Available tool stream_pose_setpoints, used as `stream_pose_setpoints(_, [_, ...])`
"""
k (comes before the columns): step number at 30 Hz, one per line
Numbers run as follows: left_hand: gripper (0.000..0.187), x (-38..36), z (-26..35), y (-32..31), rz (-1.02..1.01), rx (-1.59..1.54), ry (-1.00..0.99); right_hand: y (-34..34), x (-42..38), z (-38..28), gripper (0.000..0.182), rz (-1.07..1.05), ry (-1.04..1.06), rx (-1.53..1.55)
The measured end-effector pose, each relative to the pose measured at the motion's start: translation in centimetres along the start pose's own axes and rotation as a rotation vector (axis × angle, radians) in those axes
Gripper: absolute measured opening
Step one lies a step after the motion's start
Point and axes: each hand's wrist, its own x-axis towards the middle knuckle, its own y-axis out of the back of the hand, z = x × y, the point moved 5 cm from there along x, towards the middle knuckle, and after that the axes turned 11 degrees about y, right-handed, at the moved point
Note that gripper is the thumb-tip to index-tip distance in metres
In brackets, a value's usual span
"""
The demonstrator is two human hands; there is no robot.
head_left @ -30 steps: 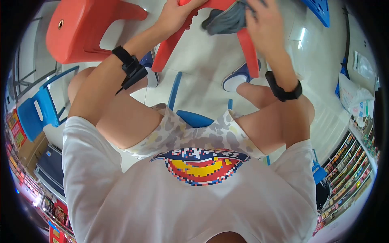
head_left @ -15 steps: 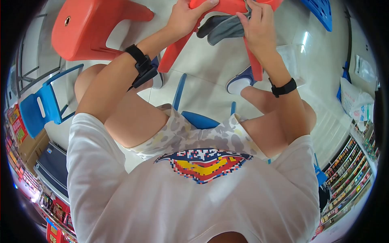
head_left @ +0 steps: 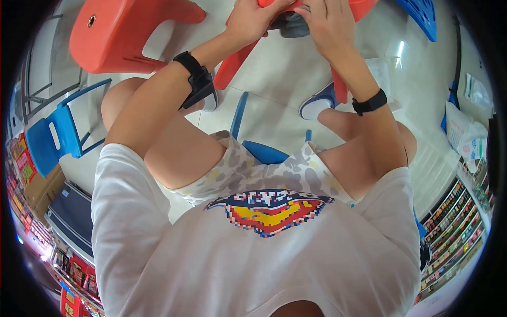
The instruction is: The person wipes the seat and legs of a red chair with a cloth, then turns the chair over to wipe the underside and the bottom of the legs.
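At the top edge, both hands are over a red stool [head_left: 364, 7] and a dark grey cloth item [head_left: 293, 28]. My left hand [head_left: 254, 20] is closed at the stool's near edge, its fingers bent beside the grey item. My right hand [head_left: 328, 24] pinches the grey item from the right, with its fingertips partly cut off by the frame. The two hands are close together. Much of the cloth is hidden beneath the fingers. Red stool legs [head_left: 235, 66] slant down below the hands.
Another red stool [head_left: 111, 37] lies at the upper left. Below it are a blue chair [head_left: 53, 138] and a dark box [head_left: 74, 214]. A blue plastic piece [head_left: 420, 16] is at the upper right. Stocked shelves [head_left: 457, 219] and a white bag [head_left: 462, 132] line the right side.
Both hands have moved up and closer together. The grey cloth has moved up with them and less of it shows. The view has shifted slightly.
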Motion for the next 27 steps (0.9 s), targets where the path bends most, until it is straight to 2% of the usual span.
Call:
stream_pose_setpoints(2, [0.048,-0.1,-0.2,0.0,0.001,-0.045,0.007,0.8,-1.0,-0.6,0.031,-0.023,-0.012,-0.022])
stream_pose_setpoints(4, [0.048,0.0,-0.3,-0.3,-0.086,-0.186,-0.035,1.4,-1.9,-1.2,0.038,-0.132,-0.102,-0.076])
stream_pose_setpoints(8, [0.048,-0.5,0.0,0.2,-0.017,-0.056,-0.04,2.2,-3.7,-1.3,0.036,-0.177,-0.178,-0.054])
stream_pose_setpoints(10, [0.048,-0.2,-0.4,0.2,0.012,-0.055,0.016,1.9,-5.5,-1.6,0.049,-0.311,-0.171,-0.196])
stream_pose_setpoints(17, [0.048,0.3,-1.2,0.4,-0.004,-0.072,0.052,2.3,-11.0,-1.2,0.034,-0.3,-0.295,-0.098])
stream_pose_setpoints(19, [0.048,0.2,-1.3,0.4,0.009,-0.076,0.051,2.2,-13.2,-0.2,0.03,-0.242,-0.501,0.074])
stream_pose_setpoints(20, [0.048,0.1,-1.3,0.4,0.024,-0.081,0.049,2.3,-13.1,-0.1,0.03,-0.242,-0.502,0.07])
stream_pose_setpoints(22, [0.047,0.1,-1.2,0.4,0.03,-0.092,0.032,2.3,-13.1,0.4,0.026,-0.095,-0.595,0.29])
stream_pose_setpoints(25, [0.047,-0.6,-0.7,0.3,0.048,-0.098,0.022,3.3,-10.1,0.8,0.028,0.014,-0.706,0.365])
stream_pose_setpoints(27, [0.048,-0.5,-0.5,0.3,0.051,-0.095,0.025,3.9,-6.9,1.1,0.027,0.101,-0.626,0.309])
